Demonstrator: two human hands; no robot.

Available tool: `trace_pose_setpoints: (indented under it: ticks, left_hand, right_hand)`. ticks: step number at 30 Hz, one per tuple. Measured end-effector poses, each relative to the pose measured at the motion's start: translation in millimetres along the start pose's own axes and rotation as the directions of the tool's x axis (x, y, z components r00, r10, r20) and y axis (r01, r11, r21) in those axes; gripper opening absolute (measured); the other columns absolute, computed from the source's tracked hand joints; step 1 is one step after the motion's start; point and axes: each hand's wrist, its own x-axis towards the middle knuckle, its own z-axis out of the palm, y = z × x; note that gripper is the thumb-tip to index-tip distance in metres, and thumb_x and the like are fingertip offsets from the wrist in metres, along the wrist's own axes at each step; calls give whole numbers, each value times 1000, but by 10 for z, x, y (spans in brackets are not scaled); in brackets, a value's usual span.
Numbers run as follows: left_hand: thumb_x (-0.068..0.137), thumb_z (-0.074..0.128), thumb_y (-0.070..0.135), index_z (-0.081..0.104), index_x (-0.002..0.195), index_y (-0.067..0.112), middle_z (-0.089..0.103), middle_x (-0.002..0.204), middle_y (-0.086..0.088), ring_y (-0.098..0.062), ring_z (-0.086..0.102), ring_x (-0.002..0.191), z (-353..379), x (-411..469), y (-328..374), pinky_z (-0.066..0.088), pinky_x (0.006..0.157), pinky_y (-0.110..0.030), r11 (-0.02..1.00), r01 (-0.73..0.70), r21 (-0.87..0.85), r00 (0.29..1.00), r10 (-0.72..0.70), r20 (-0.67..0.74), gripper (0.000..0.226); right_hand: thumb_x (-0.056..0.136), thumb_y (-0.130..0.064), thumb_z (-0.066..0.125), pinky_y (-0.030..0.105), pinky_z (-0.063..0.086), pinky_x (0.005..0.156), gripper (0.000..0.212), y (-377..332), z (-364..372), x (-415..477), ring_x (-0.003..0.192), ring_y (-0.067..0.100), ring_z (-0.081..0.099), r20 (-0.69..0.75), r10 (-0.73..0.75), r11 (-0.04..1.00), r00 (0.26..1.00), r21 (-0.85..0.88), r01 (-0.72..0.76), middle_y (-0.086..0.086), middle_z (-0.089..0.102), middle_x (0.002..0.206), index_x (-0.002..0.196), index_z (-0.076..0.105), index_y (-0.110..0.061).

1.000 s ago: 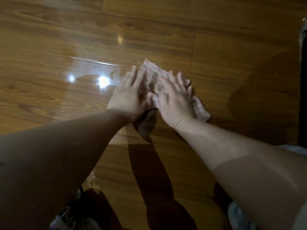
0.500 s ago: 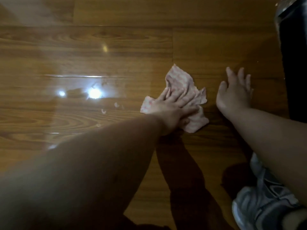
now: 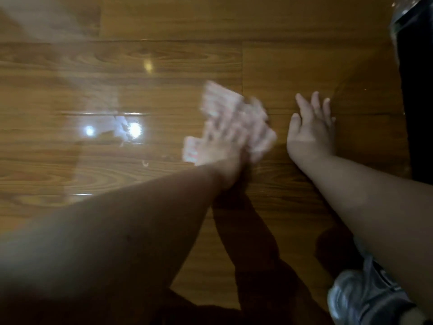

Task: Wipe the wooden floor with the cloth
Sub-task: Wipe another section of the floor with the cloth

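Left hand (image 3: 222,146), blurred, fingers flat, presses cloth (image 3: 218,99). Right hand (image 3: 309,132) splayed flat on wooden floor (image 3: 164,66); dark object (image 3: 419,90) at right edge; floor extends wide left.

A glossy wooden floor (image 3: 164,66), smooth planks with bold grain, mirrors bright spots of light. The pale cloth (image 3: 220,99) on it looks soft and matt, its weave lost to blur. A grey shoe (image 3: 356,299) shows a faint sheen.

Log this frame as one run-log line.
phase: wiping | left hand: fingers spread on cloth, blurred | right hand: open on wooden floor, beside cloth, not touching it
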Motion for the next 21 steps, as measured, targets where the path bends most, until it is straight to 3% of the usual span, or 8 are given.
trace_pose_setpoints:
  ticks: [2,5,9,11,13,18,20,21]
  left_hand:
    - [101,17,46,-2,153,34,-13,161,4,-20,-15,146,27,-30,175,-10,116,-46,971,-215,-104,956,231,178,56]
    - [97,22,49,7,152,38,0,162,-1,-23,4,148,-138,-38,-192,-1,116,-44,959,-226,-172,974,219,-55,58]
    - [96,41,39,18,152,36,2,162,-5,-30,6,148,-223,-115,-1192,6,116,-51,964,234,-130,969,-242,-51,60]
    - [98,38,44,15,151,39,-4,162,-6,-33,-1,147,-220,-191,-1503,5,115,-56,840,531,-112,847,-528,61,58]
    - [97,33,53,12,150,43,-6,162,-4,-33,-5,147,-201,-208,-1721,5,113,-58,762,641,-97,767,-629,126,58]
    - [96,30,58,12,150,44,-1,162,-4,-32,1,147,-246,-209,-1849,12,113,-56,781,614,-114,789,-603,113,58]
    - [97,29,56,13,149,44,2,162,-5,-32,2,147,-215,-225,-1732,13,113,-57,793,600,-108,800,-592,95,56]
    - [97,28,55,13,149,44,2,162,-4,-32,2,147,-197,-226,-1805,12,113,-58,778,618,-114,787,-612,82,56]
  right_hand:
    - [103,-32,28,40,0,121,48,-88,36,34,150,19,-1,-14,84,995,996,63,-83,0,9,163,152,28,-30]
    - [100,-41,25,42,1,120,51,-295,128,-183,150,21,2,-2,-17,995,1000,95,17,0,11,163,151,28,-35]
    - [91,-46,31,44,-9,116,62,-628,578,-807,149,20,-6,241,-449,863,860,-131,487,-7,0,163,151,14,-48]
    - [90,-43,32,41,-14,114,65,-613,682,-846,148,15,-7,293,-486,820,824,-174,545,-13,1,162,150,11,-48]
    - [90,-39,33,44,-5,117,66,-649,653,-535,148,13,-5,286,-495,810,821,-189,555,-15,1,162,152,11,-44]
    - [99,-42,11,54,3,118,59,-490,263,731,149,31,-5,119,-89,918,989,-376,128,6,-3,163,156,1,-27]
    - [101,-48,10,54,-2,118,57,-440,98,955,148,30,-11,80,242,939,967,-269,-213,3,-10,163,154,-2,-34]
    - [102,-49,13,53,-3,117,56,-627,178,1061,148,30,-13,88,270,935,959,-261,-240,1,-12,163,154,-2,-35]
